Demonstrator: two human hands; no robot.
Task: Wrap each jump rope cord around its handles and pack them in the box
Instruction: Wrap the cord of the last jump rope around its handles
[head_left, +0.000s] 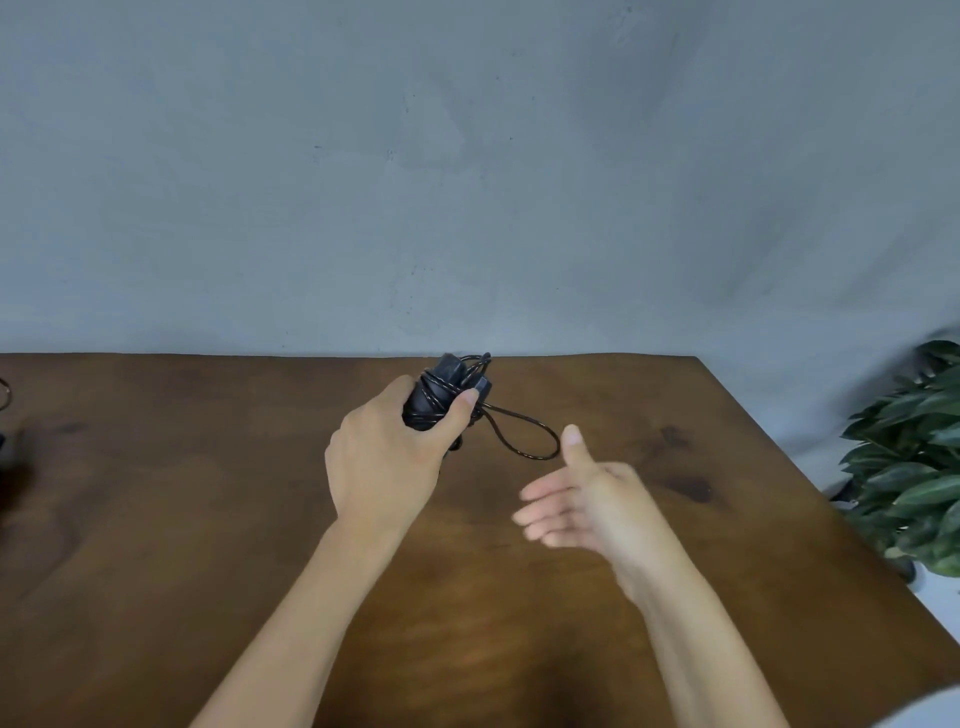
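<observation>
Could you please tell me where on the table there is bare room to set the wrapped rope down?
Bare wood lies between the left hand and the dark items at the table's left edge, and right of the right hand toward the plant. Between the hands the cord loop hangs.

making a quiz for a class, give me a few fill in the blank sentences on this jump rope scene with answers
1. The black jump rope bundle is gripped by the ____ hand.
2. The right hand is ____ and holds nothing.
3. A loose loop of cord hangs toward the ____ hand.
4. A leafy ____ stands beside the wooden table.

Answers: left; open; right; plant
</observation>
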